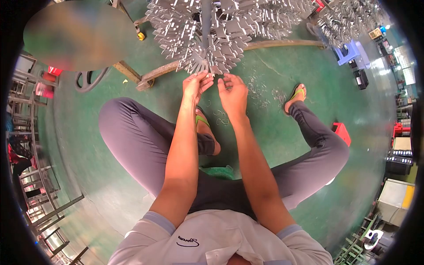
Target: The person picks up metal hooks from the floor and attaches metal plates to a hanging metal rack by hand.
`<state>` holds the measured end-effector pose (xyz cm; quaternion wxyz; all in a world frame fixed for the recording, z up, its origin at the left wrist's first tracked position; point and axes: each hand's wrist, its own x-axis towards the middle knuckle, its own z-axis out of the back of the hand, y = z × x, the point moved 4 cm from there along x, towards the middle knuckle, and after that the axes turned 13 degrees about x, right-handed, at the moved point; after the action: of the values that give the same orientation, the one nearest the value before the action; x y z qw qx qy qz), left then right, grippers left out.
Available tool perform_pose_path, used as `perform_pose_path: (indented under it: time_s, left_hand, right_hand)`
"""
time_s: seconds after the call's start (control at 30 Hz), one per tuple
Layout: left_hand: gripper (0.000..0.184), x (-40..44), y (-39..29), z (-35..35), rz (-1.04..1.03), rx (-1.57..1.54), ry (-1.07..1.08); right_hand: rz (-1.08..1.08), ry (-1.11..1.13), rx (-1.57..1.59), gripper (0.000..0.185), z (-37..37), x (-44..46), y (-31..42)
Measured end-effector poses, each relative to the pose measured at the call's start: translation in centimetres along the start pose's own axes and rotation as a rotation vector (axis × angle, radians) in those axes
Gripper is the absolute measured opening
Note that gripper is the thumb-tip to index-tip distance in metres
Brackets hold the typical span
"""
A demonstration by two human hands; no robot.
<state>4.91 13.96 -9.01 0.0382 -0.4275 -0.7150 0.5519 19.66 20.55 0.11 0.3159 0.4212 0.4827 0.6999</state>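
Observation:
A dense cluster of grey metal pieces [221, 31] hangs around an upright grey rod at the top centre. My left hand [194, 87] is raised to the cluster's lower edge, its fingers closed near the lowest pieces; what they hold is too small to make out. Just to the right, my right hand [232, 90] is held under the same edge, thumb and fingers curled with the tips close together. Whether anything is between those fingertips cannot be seen clearly. The two hands are a small gap apart.
Small metal bits [258, 90] are scattered on the green floor. A wooden beam [161, 71] runs behind the cluster. More metal pieces [349, 22], a blue stool [349, 53] and a red object [342, 132] are at the right. Metal racks [37, 176] line the left.

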Motion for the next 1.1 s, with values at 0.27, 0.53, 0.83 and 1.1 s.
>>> perform_pose_path:
  time_s: [0.27, 0.53, 0.83, 1.1]
  left_hand:
    - [0.02, 0.2, 0.0, -0.2, 0.04, -0.047, 0.08]
    - [0.022, 0.2, 0.1, -0.6, 0.017, -0.034, 0.045]
    - [0.022, 0.2, 0.3, -0.8, 0.008, -0.053, 0.034]
    - [0.024, 0.4, 0.9, -1.1, 0.013, -0.06, 0.057]
  right_hand:
    - [-0.104, 0.139, -0.051, 0.025, -0.8, 1.1, 0.0]
    - [-0.105, 0.095, -0.209, 0.027, 0.3, -0.2, 2.2]
    - [-0.095, 0.051, -0.103, 0.03, -0.3, -0.5, 2.4]
    - [-0.015, -0.064, -0.076, 0.034, -0.8, 0.0, 0.9]
